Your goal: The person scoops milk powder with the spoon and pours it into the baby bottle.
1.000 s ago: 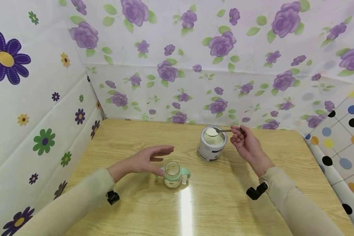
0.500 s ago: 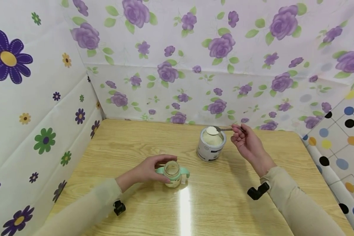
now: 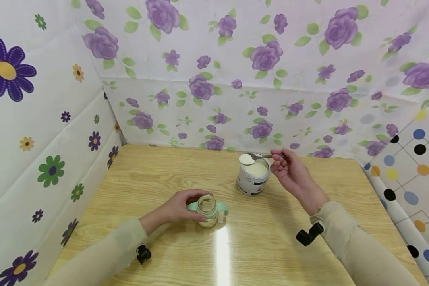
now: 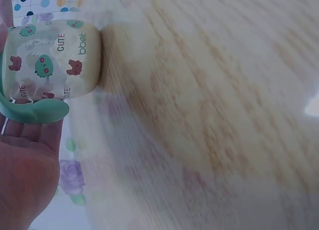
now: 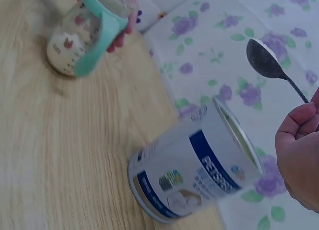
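A clear baby bottle with mint-green handles and printed bears stands uncapped on the table. My left hand grips it around the left side, thumb in front and fingers behind; in the left wrist view the bottle shows its "CUTE" print. Pinched by its handle in my right hand is a metal spoon heaped with white powder. The spoon's bowl is over the left rim of an open white tin of pale powder. In the right wrist view the spoon is above the tin.
The wooden table ends at a flower-print cloth wall behind the tin. Patterned cloths stand at the left and right sides too. A bright light reflection lies on the table in front of the bottle.
My left hand has come down and right onto the bottle, closing around it. My right hand has moved the loaded spoon slightly left, from over the tin's middle to its left rim.
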